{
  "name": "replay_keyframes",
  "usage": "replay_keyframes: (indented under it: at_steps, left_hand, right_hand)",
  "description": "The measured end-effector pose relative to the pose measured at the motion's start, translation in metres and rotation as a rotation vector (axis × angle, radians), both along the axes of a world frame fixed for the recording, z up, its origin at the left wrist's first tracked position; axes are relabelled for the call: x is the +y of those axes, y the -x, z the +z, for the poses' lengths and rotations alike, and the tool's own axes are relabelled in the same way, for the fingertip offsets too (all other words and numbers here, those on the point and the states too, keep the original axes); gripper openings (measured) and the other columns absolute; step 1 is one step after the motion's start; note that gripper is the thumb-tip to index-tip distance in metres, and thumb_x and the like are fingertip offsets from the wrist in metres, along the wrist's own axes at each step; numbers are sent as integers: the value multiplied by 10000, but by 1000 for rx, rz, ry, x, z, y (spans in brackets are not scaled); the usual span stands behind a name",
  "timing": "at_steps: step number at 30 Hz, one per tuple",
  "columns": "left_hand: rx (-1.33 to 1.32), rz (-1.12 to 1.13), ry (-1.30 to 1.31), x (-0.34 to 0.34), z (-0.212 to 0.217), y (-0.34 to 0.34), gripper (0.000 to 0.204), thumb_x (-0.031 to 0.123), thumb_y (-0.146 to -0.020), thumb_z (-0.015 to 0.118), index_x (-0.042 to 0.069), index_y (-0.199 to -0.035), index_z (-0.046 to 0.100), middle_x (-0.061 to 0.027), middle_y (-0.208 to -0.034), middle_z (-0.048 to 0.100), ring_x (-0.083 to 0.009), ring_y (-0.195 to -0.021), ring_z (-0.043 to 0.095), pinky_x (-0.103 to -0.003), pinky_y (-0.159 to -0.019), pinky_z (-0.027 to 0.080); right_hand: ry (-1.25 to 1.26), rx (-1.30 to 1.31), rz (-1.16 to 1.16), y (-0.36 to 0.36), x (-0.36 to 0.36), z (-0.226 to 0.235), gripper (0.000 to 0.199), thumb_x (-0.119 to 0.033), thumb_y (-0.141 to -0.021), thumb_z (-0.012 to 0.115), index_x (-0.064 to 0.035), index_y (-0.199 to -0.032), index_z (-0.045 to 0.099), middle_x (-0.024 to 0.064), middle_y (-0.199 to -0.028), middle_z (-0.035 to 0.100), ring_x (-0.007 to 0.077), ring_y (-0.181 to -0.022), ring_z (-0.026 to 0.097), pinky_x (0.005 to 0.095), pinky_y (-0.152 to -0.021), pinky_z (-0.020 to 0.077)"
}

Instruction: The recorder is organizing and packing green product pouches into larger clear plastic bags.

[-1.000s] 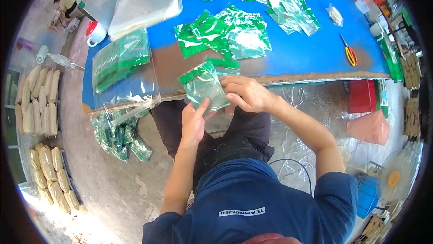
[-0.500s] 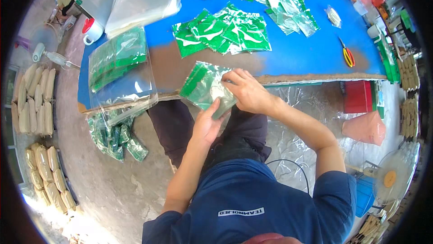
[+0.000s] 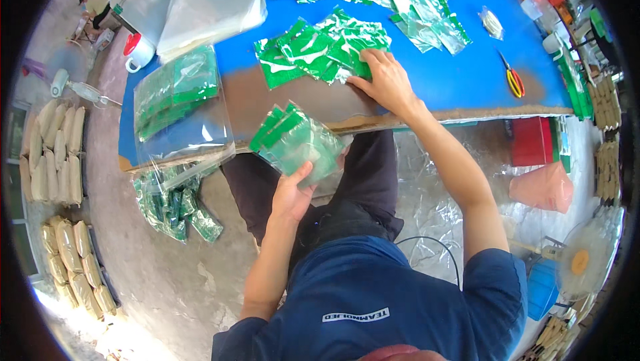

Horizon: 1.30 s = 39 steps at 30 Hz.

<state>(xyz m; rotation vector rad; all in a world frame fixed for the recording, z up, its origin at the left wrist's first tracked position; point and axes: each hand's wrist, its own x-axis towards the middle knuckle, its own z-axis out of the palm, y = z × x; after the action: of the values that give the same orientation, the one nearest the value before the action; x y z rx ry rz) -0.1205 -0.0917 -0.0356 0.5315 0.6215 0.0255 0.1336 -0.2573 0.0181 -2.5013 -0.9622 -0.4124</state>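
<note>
My left hand (image 3: 293, 194) is closed on a small fanned stack of clear packets with green bands (image 3: 303, 144), held just off the table's front edge above my lap. At the right end of a pile of green packets (image 3: 313, 51), my right hand (image 3: 390, 84) has its fingers and thumb around the edge of a packet. How many packets lie between those fingers is hidden. To the left, a large clear bag (image 3: 183, 131) with flat green packets (image 3: 177, 81) inside lies partly over the table's edge.
The blue table (image 3: 460, 78) also bears more green packets (image 3: 430, 18), clear plastic sheets (image 3: 213, 8), a white mug (image 3: 139, 51) with a red lid and yellow-red-handled scissors (image 3: 512, 80). Filled packets (image 3: 177, 208) hang below the left edge. A fan (image 3: 580, 261) stands at right.
My right hand has left the stack in my left hand and moved up to the pile on the table. The held stack is now fanned and slightly lower.
</note>
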Motion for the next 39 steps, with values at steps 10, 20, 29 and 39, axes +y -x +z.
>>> replay_keyframes:
  at_steps: [10,20,29,39]
  left_hand:
    - [-130,13,-63,8,15,1,491,30,-856,720,58,-1309,531,-73,-1233,632,-223,-1172,601,-426,-1032,480]
    - [-169,168,192,10,12,-9,474,90,-887,712,45,-1319,523,-71,-1265,629,-242,-1202,585,-450,-1093,435]
    - [-301,151,125,47,-18,33,529,1,-842,692,65,-1336,511,-68,-1246,617,-244,-1172,594,-445,-1051,461]
    - [-369,198,-60,29,1,18,514,62,-911,678,47,-1382,473,-75,-1336,577,-219,-1219,568,-402,-1067,442]
  right_hand:
    - [-266,-8,23,-4,13,19,201,-157,-973,575,25,-1034,637,171,-990,652,291,-853,607,392,-746,486]
    - [-507,864,299,116,35,8,243,-211,-1012,556,3,-1109,619,62,-879,666,157,-716,594,339,-656,508]
    - [71,-123,517,74,38,-1,449,-297,-891,705,12,-1175,544,185,-1233,583,370,-1192,557,424,-976,479]
    - [-661,1352,253,129,63,-2,177,-180,-1012,548,-6,-1038,546,68,-775,658,146,-493,559,316,-423,437]
